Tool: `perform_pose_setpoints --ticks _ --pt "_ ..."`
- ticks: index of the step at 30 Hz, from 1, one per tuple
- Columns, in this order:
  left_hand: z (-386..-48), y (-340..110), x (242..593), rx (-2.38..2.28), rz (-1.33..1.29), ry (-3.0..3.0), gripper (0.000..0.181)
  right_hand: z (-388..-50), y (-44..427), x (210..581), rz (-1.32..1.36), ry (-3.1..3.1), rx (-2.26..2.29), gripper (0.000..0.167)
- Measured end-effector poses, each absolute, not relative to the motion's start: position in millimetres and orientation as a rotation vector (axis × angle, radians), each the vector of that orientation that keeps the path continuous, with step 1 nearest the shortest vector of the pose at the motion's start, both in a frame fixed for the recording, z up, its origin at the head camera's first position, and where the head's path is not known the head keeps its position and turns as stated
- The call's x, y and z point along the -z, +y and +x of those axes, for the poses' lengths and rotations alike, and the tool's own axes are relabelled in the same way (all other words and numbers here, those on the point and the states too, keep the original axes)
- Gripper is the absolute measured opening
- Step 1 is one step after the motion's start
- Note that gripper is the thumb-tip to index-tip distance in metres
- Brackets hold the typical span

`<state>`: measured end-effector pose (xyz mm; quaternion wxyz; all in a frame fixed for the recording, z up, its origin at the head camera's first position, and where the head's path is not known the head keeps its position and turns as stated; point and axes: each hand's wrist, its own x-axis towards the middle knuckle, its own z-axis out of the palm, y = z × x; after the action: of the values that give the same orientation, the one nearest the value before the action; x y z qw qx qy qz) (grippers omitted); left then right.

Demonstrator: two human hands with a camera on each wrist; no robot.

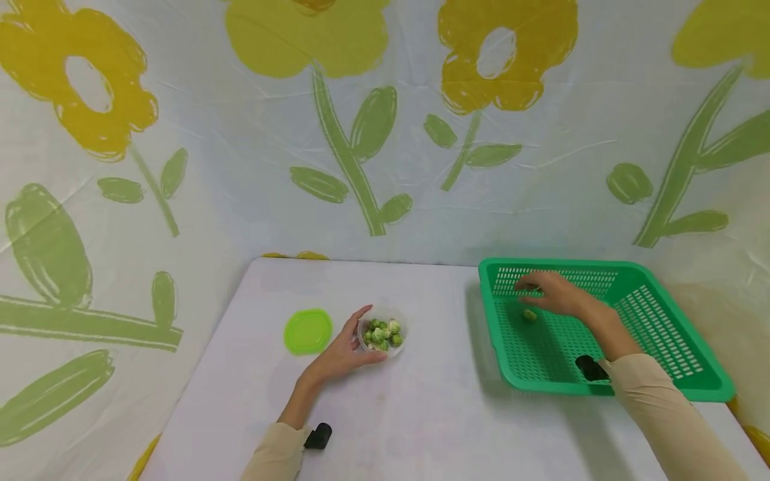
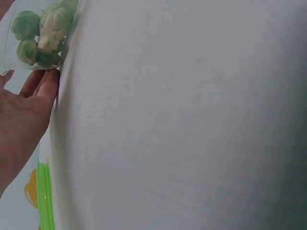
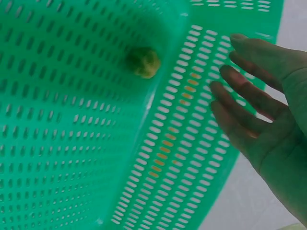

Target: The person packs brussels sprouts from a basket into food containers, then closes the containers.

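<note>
My left hand (image 1: 343, 351) grips a small clear tub (image 1: 361, 331), fingers on its far side and thumb on its near side. Several green Brussels sprouts (image 1: 381, 334) fill the tub, and the left wrist view shows the sprouts (image 2: 53, 21) through its clear wall. Over the green basket (image 1: 511, 384) hovers my right hand (image 1: 555, 294), with nothing between its loosely bent fingers. A single Brussels sprout (image 3: 144, 62) lies on the basket floor, apart from that right hand (image 3: 268, 91).
To the left of the tub, a bright green lid (image 1: 308, 332) lies flat on the white table (image 1: 421, 427). The slotted basket takes up the table's right side. Behind the table hangs a flower-printed cloth (image 1: 252, 167).
</note>
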<state>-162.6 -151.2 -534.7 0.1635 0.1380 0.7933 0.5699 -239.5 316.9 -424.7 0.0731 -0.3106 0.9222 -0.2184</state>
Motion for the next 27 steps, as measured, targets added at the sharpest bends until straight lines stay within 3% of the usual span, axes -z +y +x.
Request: perform_pose_setpoints --ticks 17,27 --pt "-163 -151 536 -1.611 0.398 2.273 0.103 -245 329 437 -0.792 2.53 0.604 0.036" --pt "-162 -152 537 -1.609 0.4 2.286 0.103 -248 325 441 -0.73 2.515 0.478 0.024"
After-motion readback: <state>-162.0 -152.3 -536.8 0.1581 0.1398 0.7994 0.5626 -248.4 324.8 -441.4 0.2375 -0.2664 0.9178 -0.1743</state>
